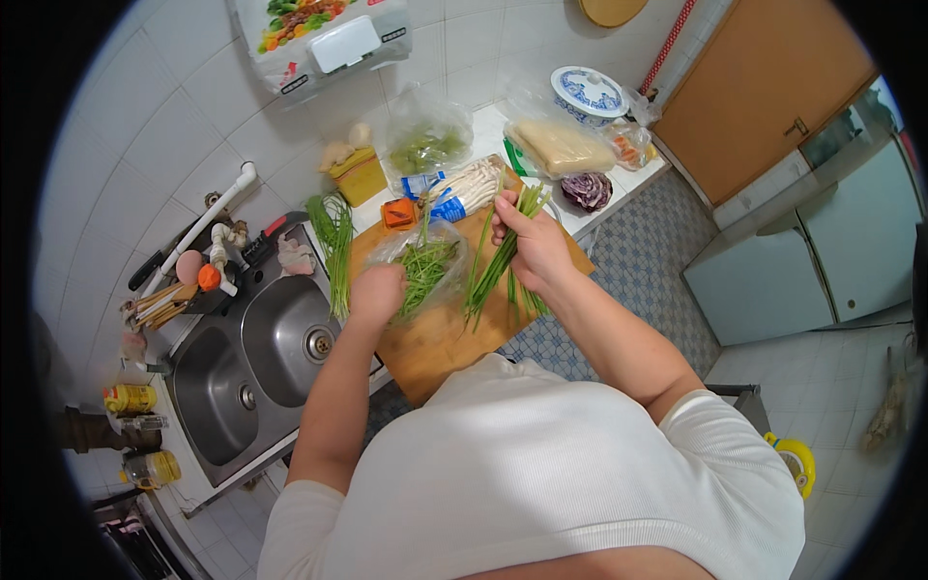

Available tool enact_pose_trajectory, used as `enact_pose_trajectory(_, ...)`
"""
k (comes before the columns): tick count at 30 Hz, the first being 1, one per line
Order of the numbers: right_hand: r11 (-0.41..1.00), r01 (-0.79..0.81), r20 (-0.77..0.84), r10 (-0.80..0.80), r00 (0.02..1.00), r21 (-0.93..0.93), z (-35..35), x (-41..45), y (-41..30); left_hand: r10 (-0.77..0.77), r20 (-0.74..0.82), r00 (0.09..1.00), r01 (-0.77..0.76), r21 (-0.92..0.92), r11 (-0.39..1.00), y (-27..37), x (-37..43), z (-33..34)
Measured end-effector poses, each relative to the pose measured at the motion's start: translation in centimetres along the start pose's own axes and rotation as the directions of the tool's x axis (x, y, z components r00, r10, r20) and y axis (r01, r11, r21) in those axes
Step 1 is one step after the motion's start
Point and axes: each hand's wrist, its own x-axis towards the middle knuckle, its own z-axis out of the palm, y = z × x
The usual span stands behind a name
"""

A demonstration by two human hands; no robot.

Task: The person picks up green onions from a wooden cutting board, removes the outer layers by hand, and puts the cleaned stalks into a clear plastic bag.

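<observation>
My right hand [535,243] is closed around a bunch of long thin green vegetable stems [493,279], held above the right side of a wooden cutting board [428,362]. Their lower ends spread downward. My left hand [378,291] is curled at the left edge of a clear plastic bag [453,275]. Green stalks [424,272] lie in that bag. The left fingertips are hidden, so what they grip cannot be made out. Left of the board lies a bundle of long green leafy stalks [332,246], close to the sink.
A double steel sink [279,362] adjoins the board on the left. Behind the board are packaged white enoki mushrooms [467,177], an orange packet [399,214] and a yellow box [359,177]. A halved purple cabbage [587,191] and a lidded blue-white bowl [591,94] stand farther right.
</observation>
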Motion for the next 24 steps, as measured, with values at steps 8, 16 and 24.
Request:
enact_pose_trajectory(8,0.987,0.006,0.089,0.008,0.996,-0.159,1.5,-0.1,0.5,-0.075,-0.182,0.98,-0.092,-0.758,0.646,1.9,-0.3,-1.8)
enact_pose_trajectory(16,0.988,-0.001,0.056,0.01,0.998,-0.157,1.8,0.5,1.6,0.181,0.091,0.979,0.112,-0.987,-0.111,2.8,-0.3,-3.9)
enact_pose_trajectory(24,0.992,0.046,0.023,-0.044,0.999,-0.113,1.1,0.9,1.0,0.049,0.199,0.979,0.196,-0.979,0.049,0.6,-1.9,-3.4)
